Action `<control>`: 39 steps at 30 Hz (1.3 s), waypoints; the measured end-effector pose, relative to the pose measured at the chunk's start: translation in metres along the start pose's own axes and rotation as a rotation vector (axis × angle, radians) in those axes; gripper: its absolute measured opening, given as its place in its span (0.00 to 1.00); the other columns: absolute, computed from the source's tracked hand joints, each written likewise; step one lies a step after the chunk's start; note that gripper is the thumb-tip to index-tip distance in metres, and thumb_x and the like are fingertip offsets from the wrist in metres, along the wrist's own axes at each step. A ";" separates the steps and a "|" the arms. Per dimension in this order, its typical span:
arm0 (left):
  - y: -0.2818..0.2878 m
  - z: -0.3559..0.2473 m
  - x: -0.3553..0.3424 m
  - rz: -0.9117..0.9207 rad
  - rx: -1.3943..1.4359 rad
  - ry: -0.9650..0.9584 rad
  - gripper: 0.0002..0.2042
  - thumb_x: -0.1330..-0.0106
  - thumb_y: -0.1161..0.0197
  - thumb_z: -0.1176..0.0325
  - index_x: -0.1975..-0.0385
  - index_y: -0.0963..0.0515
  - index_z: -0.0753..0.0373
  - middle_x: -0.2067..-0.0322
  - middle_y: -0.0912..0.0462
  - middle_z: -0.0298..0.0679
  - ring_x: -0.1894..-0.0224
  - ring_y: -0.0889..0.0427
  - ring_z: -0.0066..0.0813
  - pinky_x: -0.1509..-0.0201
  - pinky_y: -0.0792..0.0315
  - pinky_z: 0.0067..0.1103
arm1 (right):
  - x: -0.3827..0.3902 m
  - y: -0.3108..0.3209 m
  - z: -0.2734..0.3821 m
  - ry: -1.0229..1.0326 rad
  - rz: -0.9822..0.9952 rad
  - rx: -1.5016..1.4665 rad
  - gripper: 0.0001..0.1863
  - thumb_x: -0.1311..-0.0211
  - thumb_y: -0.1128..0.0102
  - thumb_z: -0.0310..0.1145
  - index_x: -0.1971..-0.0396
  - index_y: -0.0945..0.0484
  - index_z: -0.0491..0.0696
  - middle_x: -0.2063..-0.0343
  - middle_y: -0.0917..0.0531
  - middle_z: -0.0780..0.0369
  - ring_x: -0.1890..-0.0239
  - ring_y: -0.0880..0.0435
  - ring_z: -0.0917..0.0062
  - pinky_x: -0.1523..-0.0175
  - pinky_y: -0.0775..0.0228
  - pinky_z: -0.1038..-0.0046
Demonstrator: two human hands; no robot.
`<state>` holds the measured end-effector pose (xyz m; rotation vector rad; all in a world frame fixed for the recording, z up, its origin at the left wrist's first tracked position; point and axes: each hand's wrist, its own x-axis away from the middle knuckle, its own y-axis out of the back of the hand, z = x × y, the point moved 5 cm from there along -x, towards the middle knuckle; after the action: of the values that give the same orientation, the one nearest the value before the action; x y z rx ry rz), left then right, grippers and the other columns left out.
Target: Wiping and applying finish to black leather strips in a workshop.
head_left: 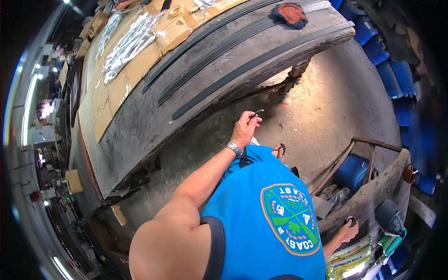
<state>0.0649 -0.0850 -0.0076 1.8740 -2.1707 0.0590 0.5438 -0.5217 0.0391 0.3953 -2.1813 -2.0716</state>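
Observation:
My left hand [246, 128], with a metal watch at the wrist, is raised in front of me, off the near edge of the long grey table [126, 140]. Its fingers pinch a short, thin, dark stick-like thing [258, 113] with a pale tip. My right hand [347, 230] is out to the right at a lower grey bench [365, 212], its fingers curled at a small black thing [351, 219] whose kind I cannot make out. Long black strips [261, 65] lie along the table, and a bunched red and dark cloth [289, 16] lies at its far right.
Cardboard [105, 105] on the table bears a pile of white strips [128, 46] and a tape roll [176, 11]. Blue containers [396, 79] line the right side. By the right bench are a dark bucket-like vessel [389, 217] and printed sacks [350, 259]. A wooden frame [373, 144] stands there.

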 end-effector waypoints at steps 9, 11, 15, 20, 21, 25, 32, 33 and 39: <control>0.192 0.039 0.030 -0.587 -0.311 -0.209 0.12 0.32 0.46 0.68 0.52 0.28 0.65 0.60 0.24 0.36 0.58 0.25 0.24 0.50 0.31 0.21 | 0.073 0.020 0.256 0.747 0.346 -0.725 0.18 0.43 0.43 0.25 0.51 0.23 0.44 0.58 0.22 0.58 0.54 0.23 0.73 0.48 0.33 0.75; 0.239 0.061 0.037 -0.659 -0.220 -0.134 0.13 0.31 0.46 0.68 0.51 0.28 0.66 0.60 0.23 0.33 0.58 0.26 0.19 0.52 0.31 0.18 | 0.121 0.010 0.325 0.837 0.506 -0.823 0.19 0.45 0.46 0.21 0.52 0.23 0.44 0.61 0.21 0.59 0.55 0.23 0.74 0.50 0.31 0.75; 0.288 0.069 0.041 -0.521 -0.030 -0.055 0.08 0.30 0.48 0.67 0.57 0.28 0.62 0.57 0.23 0.32 0.60 0.25 0.16 0.60 0.32 0.14 | 0.251 0.041 0.465 0.906 0.941 -0.957 0.19 0.41 0.46 0.28 0.49 0.23 0.48 0.58 0.21 0.59 0.55 0.23 0.75 0.49 0.34 0.75; 0.305 0.083 0.040 -0.386 0.076 0.059 0.07 0.30 0.48 0.66 0.58 0.29 0.61 0.44 0.28 0.35 0.58 0.24 0.18 0.60 0.30 0.16 | 0.354 0.050 0.581 1.049 1.100 -0.898 0.20 0.42 0.46 0.31 0.48 0.24 0.49 0.58 0.19 0.58 0.57 0.22 0.76 0.49 0.33 0.77; 0.306 0.083 0.042 -0.379 0.086 0.068 0.07 0.30 0.48 0.66 0.58 0.29 0.61 0.44 0.28 0.35 0.58 0.24 0.18 0.60 0.30 0.16 | 0.364 0.044 0.595 1.042 1.098 -0.885 0.20 0.42 0.46 0.31 0.48 0.24 0.49 0.58 0.19 0.58 0.57 0.22 0.76 0.49 0.33 0.77; 0.308 0.083 0.040 -0.314 0.006 0.026 0.08 0.31 0.48 0.69 0.57 0.29 0.63 0.43 0.29 0.38 0.58 0.24 0.19 0.60 0.29 0.16 | 0.385 0.024 0.630 1.006 1.148 -0.973 0.22 0.43 0.47 0.34 0.47 0.25 0.50 0.56 0.18 0.56 0.53 0.21 0.74 0.47 0.33 0.76; 0.308 0.078 0.043 -0.306 0.062 0.001 0.08 0.31 0.48 0.72 0.55 0.30 0.65 0.42 0.30 0.41 0.58 0.23 0.22 0.56 0.27 0.18 | 0.391 0.006 0.642 0.919 1.182 -0.921 0.23 0.42 0.47 0.33 0.45 0.26 0.51 0.68 0.24 0.65 0.66 0.28 0.82 0.60 0.38 0.80; 0.308 0.077 0.043 -0.309 0.063 0.005 0.08 0.32 0.48 0.73 0.56 0.30 0.67 0.43 0.30 0.43 0.58 0.23 0.24 0.53 0.26 0.20 | 0.391 0.006 0.642 0.940 1.171 -0.927 0.23 0.40 0.47 0.31 0.43 0.27 0.52 0.79 0.30 0.75 0.78 0.36 0.92 0.74 0.43 0.86; 0.310 0.075 0.040 -0.293 0.098 0.044 0.07 0.32 0.48 0.72 0.58 0.30 0.66 0.44 0.29 0.42 0.61 0.22 0.22 0.62 0.26 0.18 | 0.393 0.011 0.644 1.015 1.064 -0.827 0.23 0.44 0.47 0.37 0.46 0.25 0.53 0.57 0.18 0.53 0.53 0.19 0.66 0.47 0.32 0.73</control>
<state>-0.2555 -0.0892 -0.0251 2.2038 -1.8737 0.1493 0.0016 -0.0021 -0.0306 0.0766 -0.5835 -1.3940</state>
